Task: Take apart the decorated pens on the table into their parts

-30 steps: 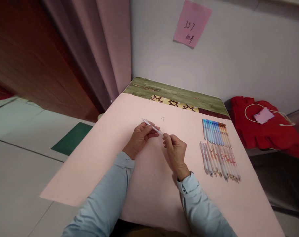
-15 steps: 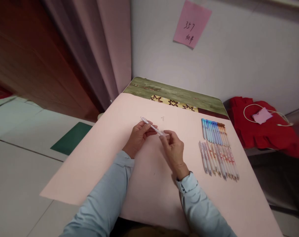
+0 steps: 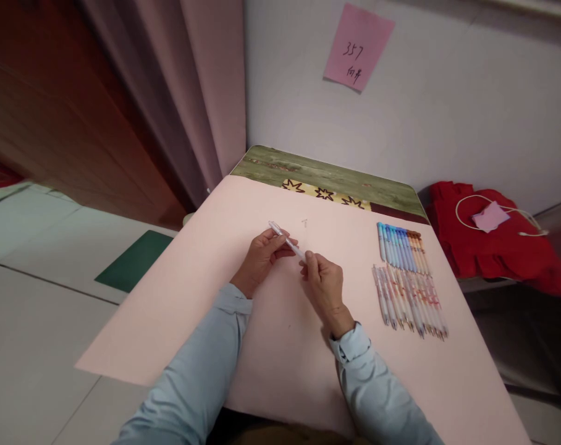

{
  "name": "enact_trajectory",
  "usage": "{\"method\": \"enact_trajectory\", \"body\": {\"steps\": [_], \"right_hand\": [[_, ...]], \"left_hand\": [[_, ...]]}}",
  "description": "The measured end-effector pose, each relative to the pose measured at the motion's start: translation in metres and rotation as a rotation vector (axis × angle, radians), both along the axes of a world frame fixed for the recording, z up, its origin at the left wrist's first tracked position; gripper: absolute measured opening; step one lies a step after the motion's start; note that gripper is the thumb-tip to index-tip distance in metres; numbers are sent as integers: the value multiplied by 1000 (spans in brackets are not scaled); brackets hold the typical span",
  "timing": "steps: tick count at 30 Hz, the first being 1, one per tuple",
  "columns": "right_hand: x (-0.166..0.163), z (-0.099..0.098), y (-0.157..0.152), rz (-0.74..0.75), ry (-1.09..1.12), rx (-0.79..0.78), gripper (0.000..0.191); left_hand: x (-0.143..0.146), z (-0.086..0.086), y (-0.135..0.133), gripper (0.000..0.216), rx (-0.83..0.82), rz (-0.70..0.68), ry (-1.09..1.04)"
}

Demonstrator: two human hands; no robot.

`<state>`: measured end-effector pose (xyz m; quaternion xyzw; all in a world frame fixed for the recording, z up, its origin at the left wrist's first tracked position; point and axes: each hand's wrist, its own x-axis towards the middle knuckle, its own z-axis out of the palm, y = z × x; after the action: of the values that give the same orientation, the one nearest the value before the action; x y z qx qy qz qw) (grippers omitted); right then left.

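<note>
My left hand [image 3: 265, 254] pinches a slim whitish pen [image 3: 277, 228] around its middle, above the pale pink sheet [image 3: 271, 346]. The pen slants, with its clip end up to the left and its other end towards my right hand [image 3: 325, 277]. My right fingers are closed on that lower right end, and they hide its tip. To the right lie a row of blue and brown pens [image 3: 398, 247] and, nearer me, a row of whitish patterned pens [image 3: 410, 303]. A small dark mark [image 3: 304, 222] is on the sheet beyond my hands.
The sheet covers a table with a green wood-patterned end [image 3: 327, 170] against the wall. Right of the table, a red cloth [image 3: 507, 253] bears a white cord [image 3: 466, 199] and a pink paper [image 3: 491, 216]. A curtain [image 3: 201, 80] hangs at the left.
My right fingers have closed from a looser grasp into a tight grip on the pen's lower end. The pen has shifted slightly right. The rows of pens are unchanged.
</note>
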<state>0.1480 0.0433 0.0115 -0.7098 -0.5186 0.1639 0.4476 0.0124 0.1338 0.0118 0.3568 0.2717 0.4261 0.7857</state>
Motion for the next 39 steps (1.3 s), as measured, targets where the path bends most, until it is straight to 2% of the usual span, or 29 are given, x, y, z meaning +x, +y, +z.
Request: {"method": "enact_trajectory", "body": {"steps": [1, 4, 8, 11, 16, 18, 20, 22, 29, 33, 39], "right_hand": [[0, 0, 0, 11, 10, -17, 48], [0, -1, 1, -10, 0, 26, 36], [-1, -3, 1, -17, -4, 49, 33], [-1, -2, 0, 26, 16, -7, 44], [-2, -3, 1, -27, -8, 51, 36], [-2, -4, 0, -9, 1, 29, 34], [-2, -4, 0, 38, 22, -13, 42], [-2, -4, 0, 51, 21, -23, 42], [-4, -6, 1, -14, -44, 101, 24], [-5, -7, 1, -62, -103, 155, 21], [-4, -9, 1, -66, -181, 164, 23]], "left_hand": [[0, 0, 0, 23, 4, -1, 5], [0, 1, 0, 24, -6, -10, 11], [-1, 1, -1, 23, 6, -20, 15], [-1, 1, -2, 21, 31, -30, 15], [-1, -1, -1, 23, 29, -42, 20], [-1, -1, 0, 24, 41, -54, 24], [-1, -1, 0, 23, 51, -64, 20], [-2, -1, -1, 23, 46, -68, 12], [-1, 2, -4, 28, -17, -69, 10], [1, 1, -2, 31, -20, -49, -9], [0, -7, 3, 25, 54, -3, 104]]}}
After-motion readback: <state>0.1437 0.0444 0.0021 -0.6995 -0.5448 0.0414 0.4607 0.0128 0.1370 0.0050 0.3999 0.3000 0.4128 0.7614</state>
